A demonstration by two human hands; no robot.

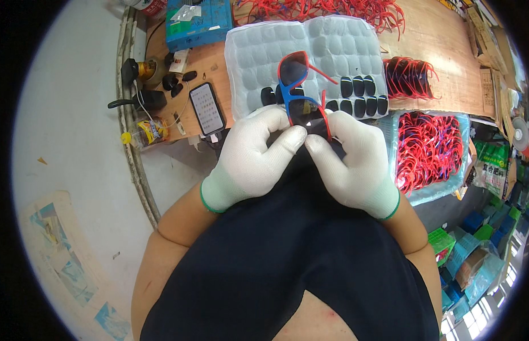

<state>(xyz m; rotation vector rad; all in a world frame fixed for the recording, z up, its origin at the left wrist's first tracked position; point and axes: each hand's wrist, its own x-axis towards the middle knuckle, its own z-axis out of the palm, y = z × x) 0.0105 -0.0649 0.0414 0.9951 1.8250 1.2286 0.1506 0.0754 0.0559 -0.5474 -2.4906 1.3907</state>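
Both my hands wear white knit gloves with green cuffs. Between them is a pair of sunglasses (286, 96), red and blue with dark lenses, tilted so one lens points away from me. My left hand (256, 149) pinches the frame beside the nearer lens. My right hand (355, 156) grips the other side of that lens, its thumb close to the left thumb. Just beyond the hands lies a pale moulded tray (264, 48) with rows of pockets. Several dark lenses (360, 107) sit in its nearer pockets, some partly hidden by the sunglasses and gloves.
Left of the tray lies a phone (207, 109), with a yellow-capped bottle (140, 134) by the table edge. A blue box (199, 25) stands behind. To the right are a row of red glasses frames (411, 78) and a blue-lined crate (465, 149) full of more.
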